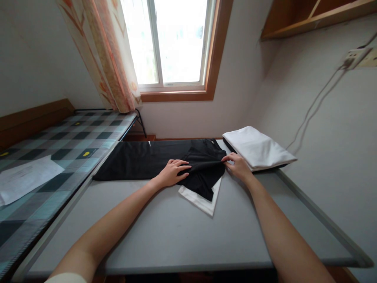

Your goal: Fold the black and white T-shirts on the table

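A pair of black trousers (141, 159) lies stretched across the grey table (165, 232), legs to the left, waist to the right. My left hand (172, 172) rests flat on the fabric near the waist, fingers spread. At the waist edge, my right hand (237, 165) pinches the black cloth. A white garment (203, 200) lies under the trousers, its corner sticking out toward me.
A folded white cloth (257, 147) sits on a dark one at the table's far right, next to the wall. A bed with a checked cover (59, 149) and a white paper (25, 177) stands on the left. Window and curtain (108, 59) are behind.
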### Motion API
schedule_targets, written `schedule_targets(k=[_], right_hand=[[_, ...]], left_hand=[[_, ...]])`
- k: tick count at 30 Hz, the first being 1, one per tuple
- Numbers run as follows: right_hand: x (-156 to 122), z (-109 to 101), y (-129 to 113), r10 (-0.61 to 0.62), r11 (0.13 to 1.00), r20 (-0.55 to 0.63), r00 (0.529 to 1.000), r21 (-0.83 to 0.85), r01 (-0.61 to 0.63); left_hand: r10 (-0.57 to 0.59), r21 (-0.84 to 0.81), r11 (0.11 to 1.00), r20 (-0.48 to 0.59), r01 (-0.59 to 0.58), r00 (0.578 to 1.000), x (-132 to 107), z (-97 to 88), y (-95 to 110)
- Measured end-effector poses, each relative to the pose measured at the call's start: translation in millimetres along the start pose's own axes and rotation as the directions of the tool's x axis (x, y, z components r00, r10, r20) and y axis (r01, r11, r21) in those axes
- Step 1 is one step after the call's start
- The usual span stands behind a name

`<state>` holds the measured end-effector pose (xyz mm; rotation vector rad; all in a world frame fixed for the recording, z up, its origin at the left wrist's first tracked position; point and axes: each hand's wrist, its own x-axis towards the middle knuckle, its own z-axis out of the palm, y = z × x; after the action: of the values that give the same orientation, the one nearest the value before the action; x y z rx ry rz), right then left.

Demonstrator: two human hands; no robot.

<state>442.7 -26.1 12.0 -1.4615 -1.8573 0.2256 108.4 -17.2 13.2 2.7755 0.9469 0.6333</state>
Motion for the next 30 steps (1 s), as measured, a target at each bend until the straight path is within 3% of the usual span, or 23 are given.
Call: schedule_targets(k=[5, 9, 14, 20, 25, 30], right_hand=[[-3.0, 7.6, -8.8, -0.029, 0.985, -0.013, 0.999, -0.168, 0.027], [-5.7, 23.0, -36.3, -0.116, 0.962, -0.068, 0.991, -0.257, 0.095], [-9.4, 46.9, -67.0, -0.252, 0.918, 0.075, 0.965, -0.297, 0.263], [-15.4, 62.7, -66.1, -0.136, 0.872, 0.259, 0.956, -0.427, 0.239], [-16.0, 63.5, -65.8, -0.07, 0.868, 0.322, 0.944, -0.447, 0.217], [-16.3, 59.0, -77.9, -0.14, 0.878, 0.322, 0.936, -0.397, 0.268]], left_hand=[[-0.004, 0.005, 1.0, 0.007, 0.004, 1.0, 0.6, -0.4, 0.9], [-0.015, 0.033, 0.999, 0.014, 0.015, 1.0, 1.0, -0.1, 2.1], [-0.081, 0.095, 0.992, 0.019, 0.079, 0.997, 0.5, 3.2, 1.1], [-0.112, 0.126, 0.986, 0.037, 0.107, 0.993, 0.3, 4.4, 1.8], [-0.149, 0.155, 0.978, 0.026, 0.143, 0.988, 0.4, 5.2, 3.2], [-0.173, 0.169, 0.972, 0.032, 0.165, 0.984, 0.1, 7.9, 1.7]])
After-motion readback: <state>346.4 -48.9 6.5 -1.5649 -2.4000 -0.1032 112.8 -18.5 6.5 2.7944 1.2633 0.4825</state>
